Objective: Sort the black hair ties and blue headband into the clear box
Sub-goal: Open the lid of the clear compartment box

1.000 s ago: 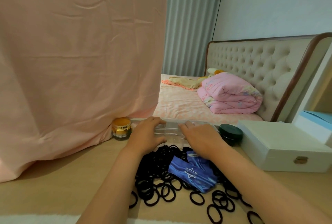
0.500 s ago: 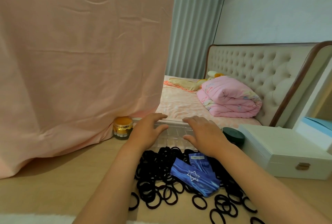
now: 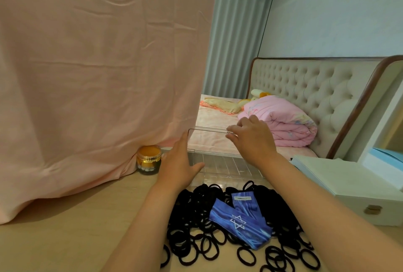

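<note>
As my right hand (image 3: 250, 138) pinches the raised lid (image 3: 209, 140) of the clear box (image 3: 229, 167), left hand (image 3: 178, 162) braces it, fingers straight | black hair ties (image 3: 192, 217), blue headband (image 3: 239, 221) lie toward me, headband nearer right.

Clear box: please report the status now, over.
Right hand pinches lid, lid raised. Left hand flat against clear box. Black hair ties, blue headband outside, in front. Opening unblocked.
</note>
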